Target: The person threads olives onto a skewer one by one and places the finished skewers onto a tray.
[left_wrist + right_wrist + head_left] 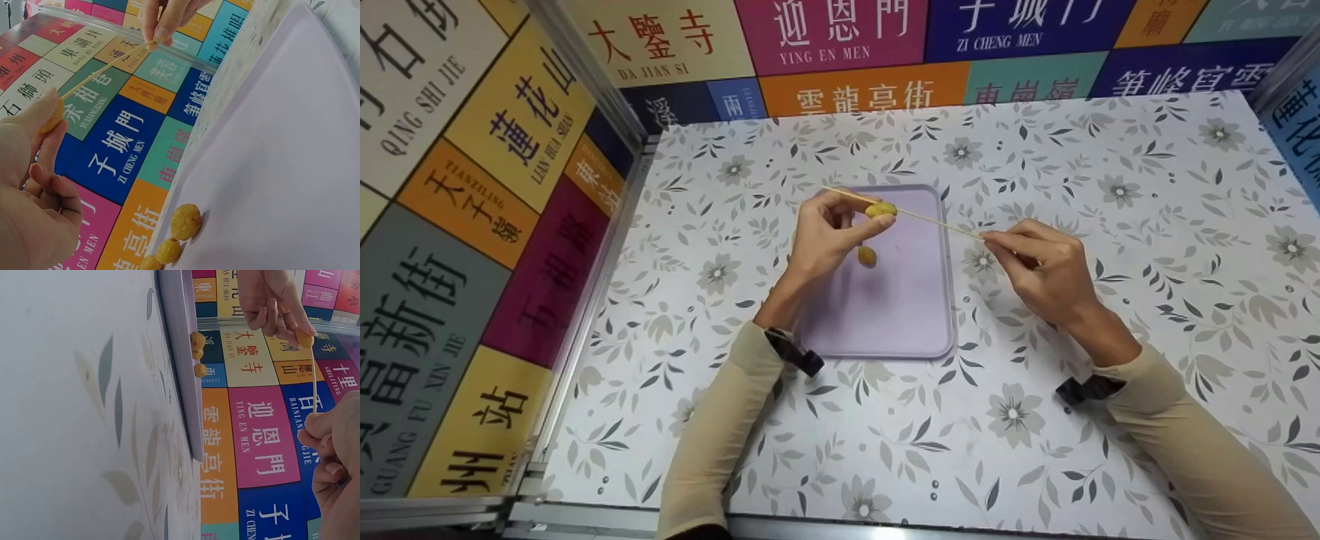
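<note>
At one tray (pixel 919 315), two hands (pixel 826 234) (pixel 1048 271) pinch: left one yellow ball (pixel 880 210), right one stick (pixel 937 222)

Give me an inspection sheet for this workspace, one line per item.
Surface: table with a flower print; purple tray on it.
Job's things: thin stick, showing on both sides of a yellow-brown ball; at least three loose balls on the tray.
Clutter: nothing seen.
Grippers: left hand pinches the ball; right hand pinches the stick near one end.
Cables: nothing seen on the table.
Surroundings: colourful panels with lettering.
</note>
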Demonstrator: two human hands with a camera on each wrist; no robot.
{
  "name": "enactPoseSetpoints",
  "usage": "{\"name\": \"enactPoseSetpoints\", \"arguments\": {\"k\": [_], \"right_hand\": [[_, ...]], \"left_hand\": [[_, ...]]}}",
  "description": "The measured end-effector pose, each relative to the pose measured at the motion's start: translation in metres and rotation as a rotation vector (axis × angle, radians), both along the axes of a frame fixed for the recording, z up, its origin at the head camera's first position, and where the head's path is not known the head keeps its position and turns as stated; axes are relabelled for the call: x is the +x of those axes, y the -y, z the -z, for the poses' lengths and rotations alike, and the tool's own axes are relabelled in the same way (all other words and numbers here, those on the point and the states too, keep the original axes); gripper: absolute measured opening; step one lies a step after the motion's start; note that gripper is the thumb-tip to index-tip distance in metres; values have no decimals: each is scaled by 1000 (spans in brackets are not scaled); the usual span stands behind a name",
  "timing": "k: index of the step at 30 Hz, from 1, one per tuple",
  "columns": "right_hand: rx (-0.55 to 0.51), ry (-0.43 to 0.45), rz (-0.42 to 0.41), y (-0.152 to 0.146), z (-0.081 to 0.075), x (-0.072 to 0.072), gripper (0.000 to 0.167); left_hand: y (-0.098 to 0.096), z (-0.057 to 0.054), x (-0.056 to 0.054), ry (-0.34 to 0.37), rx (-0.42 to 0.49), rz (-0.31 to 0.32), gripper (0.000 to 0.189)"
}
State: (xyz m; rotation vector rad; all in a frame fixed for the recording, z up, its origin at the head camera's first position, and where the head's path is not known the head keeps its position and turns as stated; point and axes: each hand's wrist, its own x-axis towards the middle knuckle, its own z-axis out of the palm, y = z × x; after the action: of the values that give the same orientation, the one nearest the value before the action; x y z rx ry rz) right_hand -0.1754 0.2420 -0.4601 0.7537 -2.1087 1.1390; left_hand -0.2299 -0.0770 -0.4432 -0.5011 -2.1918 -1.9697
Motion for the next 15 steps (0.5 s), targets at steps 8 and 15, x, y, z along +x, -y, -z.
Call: {"name": "enactPoseSetpoints", "arguments": {"k": [8, 15], "right_hand": [[-15, 0, -2, 0, -1, 0, 18], [-11, -1, -5, 1, 0, 0, 18]], "left_hand": [[-4, 0, 1, 14, 10, 35, 20], [-7, 3, 2, 13, -17, 35, 21]]}}
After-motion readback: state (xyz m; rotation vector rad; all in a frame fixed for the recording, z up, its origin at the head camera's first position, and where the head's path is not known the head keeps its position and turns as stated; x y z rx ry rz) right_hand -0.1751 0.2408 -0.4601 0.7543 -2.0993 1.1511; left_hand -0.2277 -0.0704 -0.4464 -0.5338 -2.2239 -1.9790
